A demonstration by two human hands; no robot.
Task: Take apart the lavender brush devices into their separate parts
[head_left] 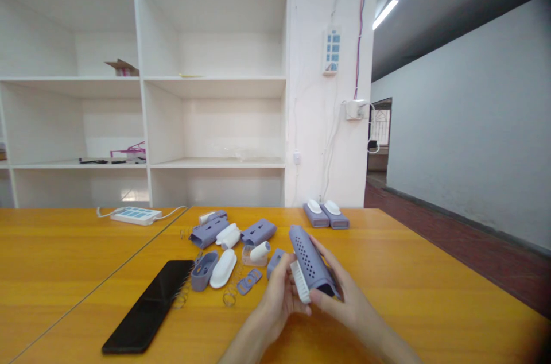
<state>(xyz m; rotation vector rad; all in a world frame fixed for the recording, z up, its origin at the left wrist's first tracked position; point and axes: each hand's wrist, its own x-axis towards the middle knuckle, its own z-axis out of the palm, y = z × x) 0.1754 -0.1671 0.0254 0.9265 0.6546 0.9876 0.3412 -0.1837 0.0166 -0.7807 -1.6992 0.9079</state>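
Note:
My right hand (344, 289) is closed around a purple plastic housing (309, 260) with rows of small holes, held tilted above the table. Against the housing's left side lies a white brush piece (300, 282) with short bristles. The thumb and fingers of my left hand (279, 289) close on that brush piece from the left; its fingertips are partly hidden beneath. Just beyond my left thumb, a small purple part (274, 263) rests on the table. Left of it lie a purple ring-shaped plate (249, 282), a clear part with a white cylinder (260, 252) and a white oval lid (224, 268).
More purple housings (259, 232), an open purple cup (204, 271) and thin coil springs (229, 295) lie to the left. A black phone-like slab (148, 306) is at front left. Two purple units with white tops (331, 215) stand at the back edge, a power strip (136, 215) at back left.

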